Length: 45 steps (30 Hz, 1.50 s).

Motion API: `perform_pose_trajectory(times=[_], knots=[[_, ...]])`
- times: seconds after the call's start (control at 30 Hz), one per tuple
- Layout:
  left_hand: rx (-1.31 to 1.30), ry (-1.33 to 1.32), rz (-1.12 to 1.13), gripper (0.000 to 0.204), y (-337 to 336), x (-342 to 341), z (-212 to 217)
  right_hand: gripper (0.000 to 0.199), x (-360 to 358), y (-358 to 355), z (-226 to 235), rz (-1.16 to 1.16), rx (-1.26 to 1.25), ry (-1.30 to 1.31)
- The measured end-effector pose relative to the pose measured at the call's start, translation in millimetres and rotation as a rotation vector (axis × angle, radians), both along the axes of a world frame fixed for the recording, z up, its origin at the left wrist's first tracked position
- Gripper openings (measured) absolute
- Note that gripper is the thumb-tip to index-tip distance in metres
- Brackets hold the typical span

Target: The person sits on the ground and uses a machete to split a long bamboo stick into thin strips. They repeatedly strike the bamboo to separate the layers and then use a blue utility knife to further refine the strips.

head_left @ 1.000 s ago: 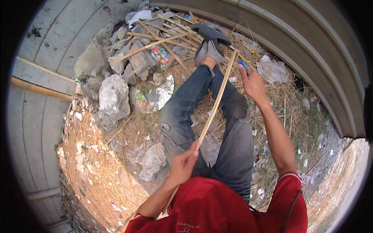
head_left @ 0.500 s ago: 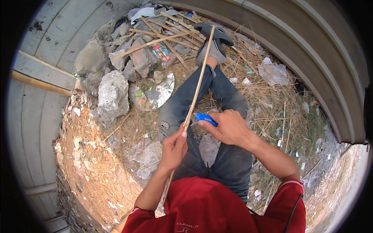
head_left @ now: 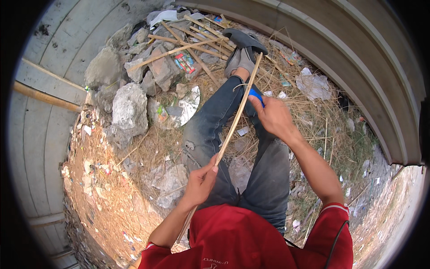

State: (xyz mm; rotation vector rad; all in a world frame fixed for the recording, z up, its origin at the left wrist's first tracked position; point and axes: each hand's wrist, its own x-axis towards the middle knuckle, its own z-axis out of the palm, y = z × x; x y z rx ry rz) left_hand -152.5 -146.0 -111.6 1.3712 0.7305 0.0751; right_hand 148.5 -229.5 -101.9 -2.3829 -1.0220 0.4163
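Note:
A long, thin bamboo strip (head_left: 238, 115) slants from beside my left arm up toward my shoes. My left hand (head_left: 200, 183) is closed around its lower part, thumb on top. In my right hand (head_left: 274, 115) is a blue utility knife (head_left: 256, 96), gripped against the right side of the strip near its far end. The knife's blade is hidden. A thin curl of shaving (head_left: 238, 85) stands off the strip's left side by the knife. My crossed legs in dark trousers (head_left: 201, 119) lie beneath the strip.
Several bamboo strips (head_left: 179, 50) lie in a loose pile beyond the rocks (head_left: 130, 107) at the far left. Grey panels (head_left: 40, 134) rise on the left, and a corrugated metal sheet (head_left: 358, 58) curves along the right. Dry grass and litter (head_left: 313, 85) cover the ground.
My right hand has pushed the knife forward along the strip toward its far end, and a curl now shows there. The strip's far end has swung right and lower. My left hand keeps its grip.

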Motion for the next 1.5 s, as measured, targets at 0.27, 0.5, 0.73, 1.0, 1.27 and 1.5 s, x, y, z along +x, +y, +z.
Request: perform_pose_trajectory(times=[0.27, 0.5, 0.73, 1.0, 1.27, 1.5], knots=[[0.093, -0.019, -0.175, 0.046, -17, -77, -29, 0.079, 190, -77, -64, -0.434, 0.012, -0.166], [-0.113, -0.004, 0.124, 0.047, 3, -57, -26, 0.070, 74, -47, -24, -0.137, 0.197, 0.027], [0.019, -0.076, 0.115, 0.048, 5, -5, -18, 0.055, -47, -27, 7, 0.334, 0.062, 0.136], [0.127, -0.066, 0.102, 0.045, -4, 16, -24, 0.055, -84, -24, 2, 0.411, 0.051, 0.133], [0.318, -0.062, -0.001, 0.045, -36, -27, -24, 0.062, 43, -32, -7, -0.081, 0.033, 0.111], [0.294, -0.028, 0.098, 0.046, -15, 5, -21, 0.056, -67, -37, 7, 0.423, -0.079, 0.160]])
